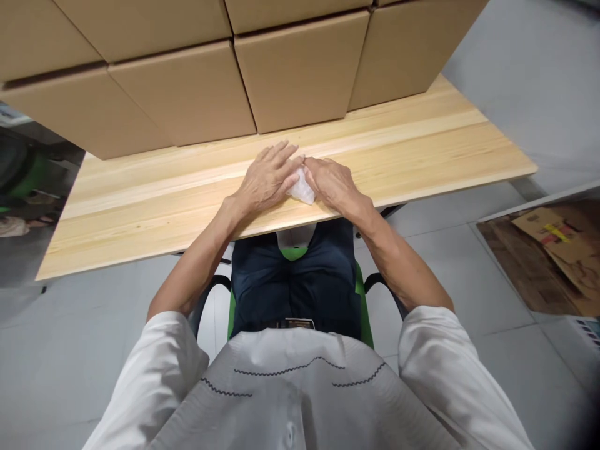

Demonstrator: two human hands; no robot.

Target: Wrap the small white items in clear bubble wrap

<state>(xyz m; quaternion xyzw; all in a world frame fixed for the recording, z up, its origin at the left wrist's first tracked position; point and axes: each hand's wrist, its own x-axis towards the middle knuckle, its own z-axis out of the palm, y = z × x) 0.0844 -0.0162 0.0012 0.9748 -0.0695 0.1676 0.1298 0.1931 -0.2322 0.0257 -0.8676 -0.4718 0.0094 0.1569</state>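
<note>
A small white, translucent crumpled bundle (302, 187), which looks like plastic wrap or a plastic bag, lies on the wooden table (140, 212) near its front edge. From the right, my right hand (334, 182) has its fingers curled onto the bundle and grips it. Flat on the other side lies my left hand (268, 177), fingers stretched out and pointing away from me, the thumb touching the bundle's left side. Both hands meet at the top of the bundle and cover part of it. What, if anything, is inside cannot be made out.
Stacked brown cardboard boxes (300, 75) stand along the table's far side, just beyond my hands. My legs (295, 281) are under the front edge, on a green chair (364, 306) with black armrests. Flattened cardboard (557, 244) lies on the floor at right.
</note>
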